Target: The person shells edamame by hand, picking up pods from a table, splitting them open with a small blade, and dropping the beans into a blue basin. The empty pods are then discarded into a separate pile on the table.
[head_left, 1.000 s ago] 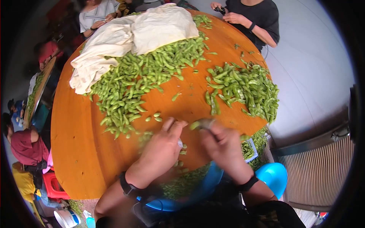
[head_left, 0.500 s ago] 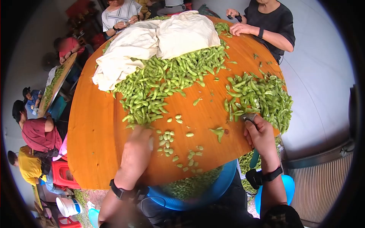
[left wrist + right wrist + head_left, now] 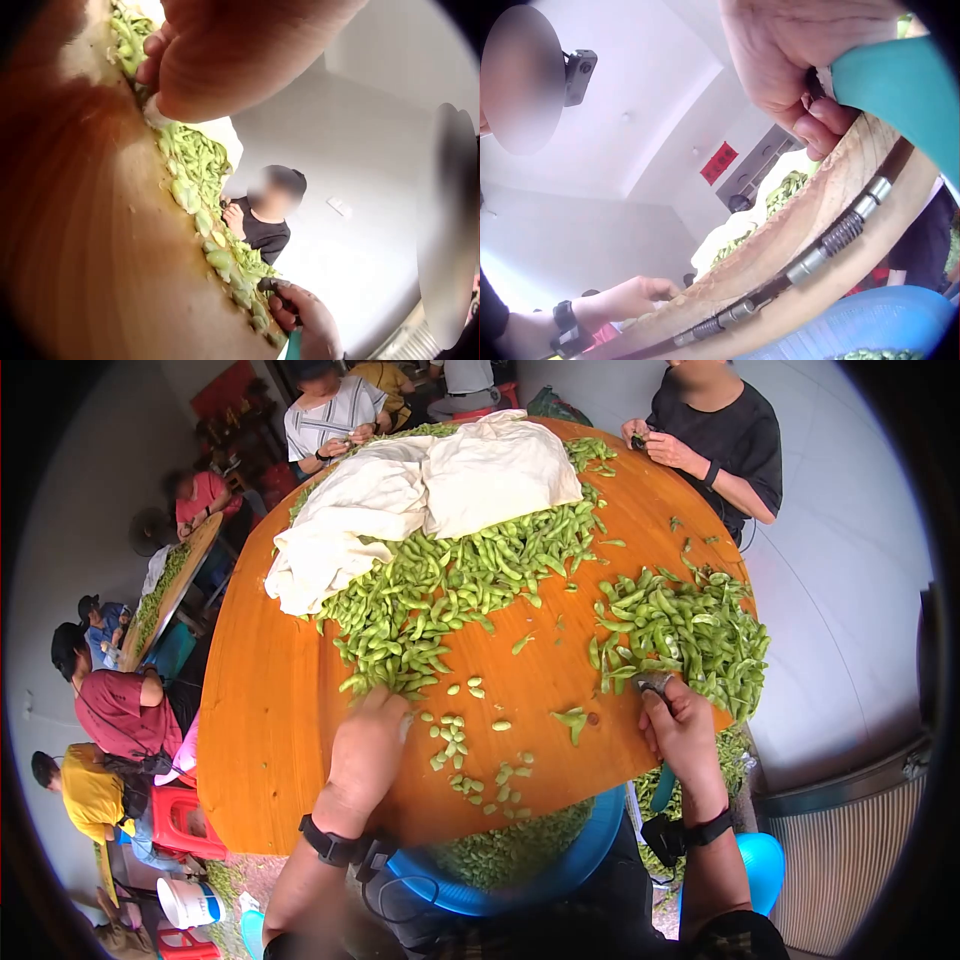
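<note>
My left hand (image 3: 366, 752) reaches to the near edge of a pile of green bean pods (image 3: 400, 630), its fingertips right at the pods and partly hidden; I cannot tell whether they hold one. A white wrapping (image 3: 154, 112) shows on a digit. At the table's right edge, my right hand (image 3: 685, 730) grips a small tool with a dark grey head (image 3: 652, 683) and a teal handle (image 3: 885, 75). Shelled beans (image 3: 450, 742) lie between the hands in loose groups. An opened pod (image 3: 572, 724) is on the wood left of the right hand.
Cream cloth (image 3: 505, 470) covers part of the pile. Another heap of pods (image 3: 690, 620) is beyond my right hand. Below the near edge of the wooden table (image 3: 260, 740), a blue basin (image 3: 605, 825) holds many beans. People sit across the table and at the left.
My hands, close together over the table a second ago, have parted: the left to the pod pile, the right to the right edge. An opened pod now lies on the wood.
</note>
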Demonstrator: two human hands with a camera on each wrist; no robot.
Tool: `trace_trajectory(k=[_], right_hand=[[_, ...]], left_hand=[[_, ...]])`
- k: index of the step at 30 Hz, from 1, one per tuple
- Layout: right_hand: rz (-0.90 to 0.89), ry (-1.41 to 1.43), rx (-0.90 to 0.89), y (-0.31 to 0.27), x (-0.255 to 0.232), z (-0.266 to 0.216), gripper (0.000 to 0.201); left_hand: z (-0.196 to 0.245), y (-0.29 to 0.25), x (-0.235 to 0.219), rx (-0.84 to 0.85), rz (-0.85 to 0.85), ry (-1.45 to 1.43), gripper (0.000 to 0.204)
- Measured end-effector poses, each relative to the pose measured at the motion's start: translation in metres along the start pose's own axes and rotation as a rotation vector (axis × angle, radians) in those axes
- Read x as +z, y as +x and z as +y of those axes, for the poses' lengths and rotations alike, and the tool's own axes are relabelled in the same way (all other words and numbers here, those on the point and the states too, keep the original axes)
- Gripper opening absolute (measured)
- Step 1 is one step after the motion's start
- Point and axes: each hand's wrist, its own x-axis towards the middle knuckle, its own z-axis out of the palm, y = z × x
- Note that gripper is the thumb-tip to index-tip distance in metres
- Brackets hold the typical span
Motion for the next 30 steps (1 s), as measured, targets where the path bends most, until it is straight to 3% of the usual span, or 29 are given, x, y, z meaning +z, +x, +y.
trace_trajectory(k=[3,5,7,9,10,12,13,15,17,20,24,26,27,28,29,30], right_hand=[[-0.006,0.008,-0.015,0.003,-0.002,0.006,0.012],[-0.016,-0.001,-0.02,0.001,-0.002,0.006,0.012],[0.011,0.042,-0.016,0.0,0.0,0.002,0.011],[0.004,0.027,-0.025,0.001,-0.001,0.003,0.011],[0.001,0.011,-0.027,0.001,-0.003,0.004,0.011],[-0.001,0.015,-0.026,0.001,-0.004,0.006,0.011],[-0.001,-0.002,-0.025,0.001,-0.004,0.006,0.01],[-0.001,-0.015,-0.016,0.0,-0.005,0.007,0.01],[0.001,-0.001,-0.066,0.0,-0.005,0.007,0.01],[0.001,0.023,-0.069,0.0,-0.004,0.005,0.011],[-0.001,-0.002,-0.039,-0.002,-0.008,0.002,0.014],[-0.079,-0.086,-0.178,-0.004,-0.007,-0.002,0.022],[-0.136,-0.064,-0.101,-0.011,-0.004,-0.018,0.028],[-0.19,-0.043,-0.178,-0.014,0.002,-0.025,0.029],[-0.259,0.021,-0.127,-0.016,0.011,-0.029,0.028],[-0.325,0.085,-0.077,-0.017,0.019,-0.033,0.028]], left_hand=[[0.019,0.004,-0.003,-0.109,0.014,-0.039,0.007],[0.046,0.017,-0.006,-0.113,-0.036,-0.326,0.009],[0.08,0.033,-0.002,0.134,0.02,-0.579,0.031],[0.123,0.047,-0.007,0.268,-0.059,-0.875,0.031],[0.124,0.048,-0.013,0.265,-0.052,-0.875,0.031],[0.12,0.048,-0.023,0.333,-0.104,-0.425,0.036],[0.103,0.046,-0.015,0.321,-0.016,-0.261,0.035],[0.065,0.039,-0.01,0.206,0.08,-0.025,0.025],[0.031,0.028,-0.007,0.112,0.026,0.063,0.022],[0.006,0.019,0.007,0.08,0.025,-0.035,0.018],[0.013,0.023,0.0,0.024,-0.007,-0.089,0.017],[0.025,0.026,-0.004,-0.037,0.031,-0.115,0.015],[0.029,0.027,-0.001,-0.03,0.032,-0.125,0.015],[0.033,0.026,0.004,-0.075,-0.014,-0.427,0.019],[0.038,0.026,0.007,-0.12,-0.064,-0.727,0.023],[0.042,0.027,0.01,-0.112,-0.067,-0.737,0.023]])
